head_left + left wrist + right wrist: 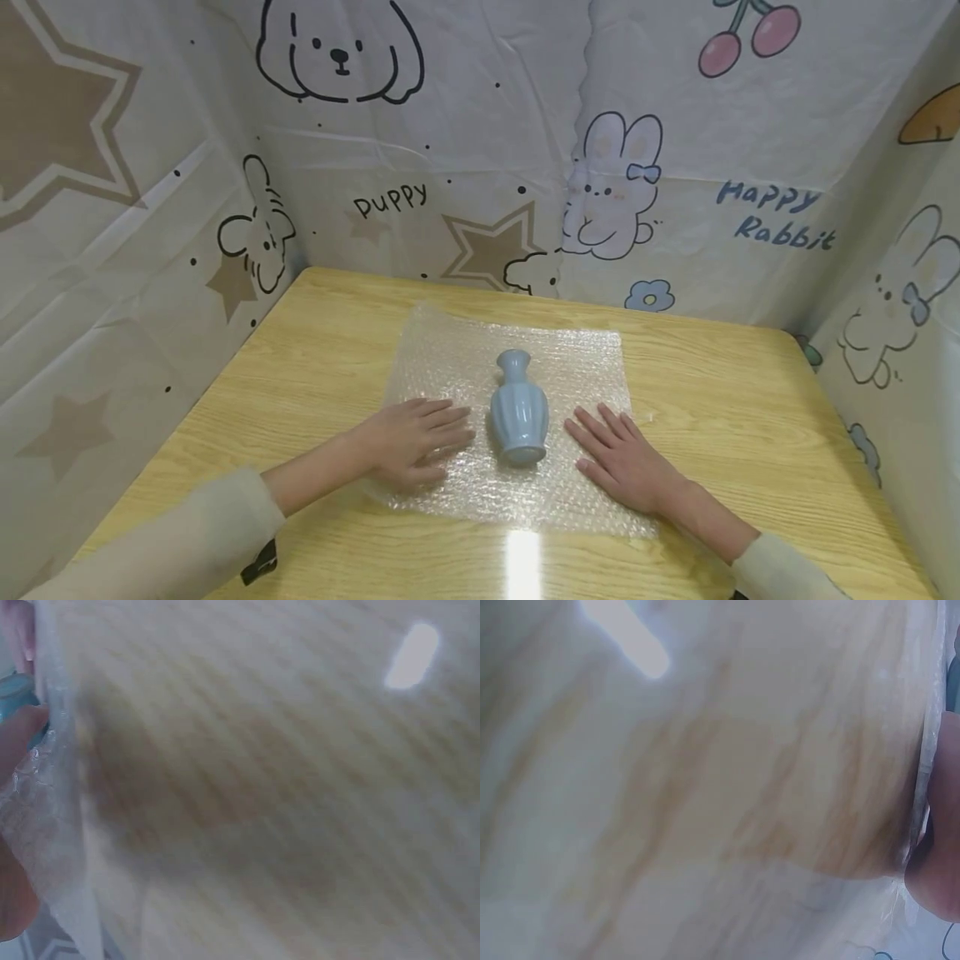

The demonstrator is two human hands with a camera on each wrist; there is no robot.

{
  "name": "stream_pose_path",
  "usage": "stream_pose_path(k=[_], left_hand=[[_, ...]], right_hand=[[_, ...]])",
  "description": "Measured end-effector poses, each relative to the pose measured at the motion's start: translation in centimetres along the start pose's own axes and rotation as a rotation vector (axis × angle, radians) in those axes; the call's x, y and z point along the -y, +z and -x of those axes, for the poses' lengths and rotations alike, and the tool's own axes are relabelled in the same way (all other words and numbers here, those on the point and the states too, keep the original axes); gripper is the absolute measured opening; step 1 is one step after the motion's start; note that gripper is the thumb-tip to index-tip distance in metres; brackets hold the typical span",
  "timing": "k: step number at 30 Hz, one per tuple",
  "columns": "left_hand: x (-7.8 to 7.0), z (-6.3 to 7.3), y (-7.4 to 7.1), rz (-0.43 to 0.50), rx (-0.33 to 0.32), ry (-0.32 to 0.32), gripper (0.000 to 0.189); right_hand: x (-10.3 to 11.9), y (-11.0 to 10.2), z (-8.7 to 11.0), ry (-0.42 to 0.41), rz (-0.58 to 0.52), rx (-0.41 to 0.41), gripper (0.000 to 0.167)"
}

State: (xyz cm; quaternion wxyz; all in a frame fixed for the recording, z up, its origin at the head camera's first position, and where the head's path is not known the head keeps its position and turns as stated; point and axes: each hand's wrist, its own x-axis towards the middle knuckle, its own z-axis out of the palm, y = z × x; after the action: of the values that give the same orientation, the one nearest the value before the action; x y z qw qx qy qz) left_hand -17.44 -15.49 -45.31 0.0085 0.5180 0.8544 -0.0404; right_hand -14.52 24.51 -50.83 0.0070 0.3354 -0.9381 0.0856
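Observation:
A pale blue ribbed vase [519,412] lies on its side on a sheet of bubble wrap [555,500], its flared mouth toward the back wall and its base toward the front. To the left of the vase, my left hand [414,437] rests on the bubble wrap with fingers extended. My right hand [622,458] presses on the sheet's right side, palm down and fingers spread. Neither hand touches the vase. In the left wrist view, part of the vase [15,697] shows behind the thumb. Only a bit of the right hand [939,840] appears in the right wrist view.
The wood-grain table [750,417] extends around the sheet, with a bright light reflection near its front. Cloth walls [465,125] printed with cartoon animals and stars enclose it at the back, left and right.

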Motion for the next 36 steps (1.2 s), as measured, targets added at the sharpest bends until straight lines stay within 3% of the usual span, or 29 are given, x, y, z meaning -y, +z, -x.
stream_pose_path(k=[7, 13, 27, 36], left_hand=[[0.4, 1.4, 2.3, 0.025, 0.005, -0.028, 0.063], [0.5, 1.8, 3.4, 0.044, -0.012, -0.041, 0.063], [0.4, 2.1, 3.9, 0.055, -0.020, -0.041, 0.062], [0.3, 1.9, 3.9, 0.078, 0.036, -0.056, 0.062]], right_hand=[[0.0, 0.0, -0.1, 0.000, 0.001, 0.006, 0.058], [0.0, 0.0, -0.1, -0.005, -0.001, 0.002, 0.058], [0.2, -0.1, -0.1, -0.006, -0.012, 0.002, 0.057], [0.1, -0.3, -0.1, 0.003, 0.004, 0.019, 0.057]])
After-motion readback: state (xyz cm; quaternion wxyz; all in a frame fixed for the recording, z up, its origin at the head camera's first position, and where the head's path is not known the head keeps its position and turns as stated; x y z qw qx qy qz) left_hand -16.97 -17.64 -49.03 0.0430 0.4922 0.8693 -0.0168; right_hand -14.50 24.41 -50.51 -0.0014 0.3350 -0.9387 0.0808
